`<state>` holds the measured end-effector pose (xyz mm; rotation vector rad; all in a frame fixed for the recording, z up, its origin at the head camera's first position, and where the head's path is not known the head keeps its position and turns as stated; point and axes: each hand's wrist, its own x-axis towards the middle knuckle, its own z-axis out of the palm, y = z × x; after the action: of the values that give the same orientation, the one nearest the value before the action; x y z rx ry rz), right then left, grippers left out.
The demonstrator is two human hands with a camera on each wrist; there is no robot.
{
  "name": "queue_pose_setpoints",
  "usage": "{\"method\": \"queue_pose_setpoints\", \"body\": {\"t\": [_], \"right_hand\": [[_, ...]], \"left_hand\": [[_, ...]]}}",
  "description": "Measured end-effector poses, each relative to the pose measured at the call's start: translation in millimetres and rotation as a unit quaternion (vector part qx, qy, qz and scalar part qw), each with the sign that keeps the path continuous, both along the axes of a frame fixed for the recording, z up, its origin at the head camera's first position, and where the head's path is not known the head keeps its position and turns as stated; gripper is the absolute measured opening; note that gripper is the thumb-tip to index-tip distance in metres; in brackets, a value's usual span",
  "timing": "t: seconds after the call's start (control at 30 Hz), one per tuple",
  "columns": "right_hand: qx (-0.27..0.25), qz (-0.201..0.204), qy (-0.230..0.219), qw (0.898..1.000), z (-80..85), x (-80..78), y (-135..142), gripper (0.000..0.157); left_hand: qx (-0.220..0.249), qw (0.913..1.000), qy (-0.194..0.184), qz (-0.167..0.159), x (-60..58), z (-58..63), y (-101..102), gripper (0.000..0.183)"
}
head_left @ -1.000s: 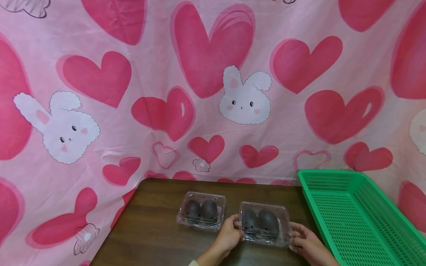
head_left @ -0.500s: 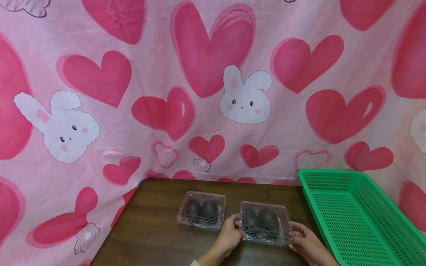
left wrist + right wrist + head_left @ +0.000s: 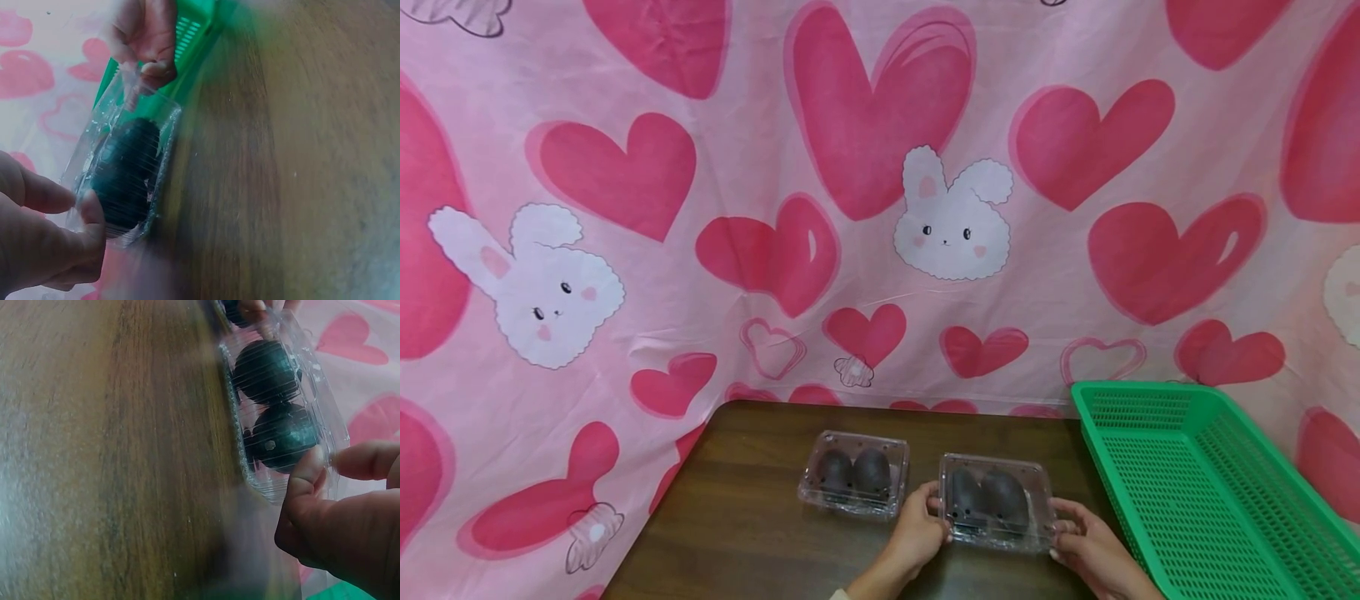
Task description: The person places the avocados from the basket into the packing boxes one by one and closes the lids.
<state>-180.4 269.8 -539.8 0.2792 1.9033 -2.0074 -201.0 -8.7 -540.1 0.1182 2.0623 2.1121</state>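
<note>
My left hand [image 3: 919, 527] and right hand [image 3: 1092, 546] hold a clear plastic clamshell box [image 3: 1037, 508] between them. Two dark oval fruits [image 3: 1004, 500], which look like avocados, lie inside. Up close in the left wrist view, the thumb and fingers of the left hand [image 3: 53, 244] pinch one end of the box [image 3: 164, 134]. At the other end, the right hand [image 3: 353, 515] pinches the rim in the right wrist view. Whether the box touches the table cannot be told. A second clear clamshell box [image 3: 895, 454] with two similar dark fruits [image 3: 872, 473] stands just left of my left hand.
To the right lies a long green slatted plastic basket [image 3: 1195, 483], its rim close to my right hand. The brown wooden table [image 3: 737, 517] ends against a pink heart-and-rabbit cloth [image 3: 865, 283] at the back and left.
</note>
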Motion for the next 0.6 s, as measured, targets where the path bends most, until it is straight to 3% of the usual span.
{"method": "queue_pose_setpoints", "body": {"t": [0.1, 0.27, 0.37, 0.47, 0.6], "right_hand": [[0.013, -0.004, 0.005, 1.000, 0.2, -0.3, -2, 0.070], [0.020, -0.013, 0.012, 1.000, 0.4, -2.2, -7, 0.071], [0.028, -0.034, 0.007, 0.999, 1.9, -5.9, -12, 0.071], [0.036, -0.054, 0.006, 0.998, 2.5, -11.0, -18, 0.070], [0.035, -0.052, 0.011, 0.998, -0.1, -15.5, -21, 0.069]], "left_hand": [[-0.084, 0.9946, 0.059, 0.006, -0.8, 1.5, 0, 0.072], [-0.251, 0.9537, 0.163, 0.028, -1.6, 4.1, 1, 0.068], [-0.288, 0.9407, 0.178, 0.025, -2.5, 5.8, 2, 0.066], [-0.314, 0.9322, 0.179, 0.019, -4.9, 9.3, 2, 0.063], [-0.343, 0.9242, 0.168, 0.004, -8.0, 13.2, 1, 0.060]]}}
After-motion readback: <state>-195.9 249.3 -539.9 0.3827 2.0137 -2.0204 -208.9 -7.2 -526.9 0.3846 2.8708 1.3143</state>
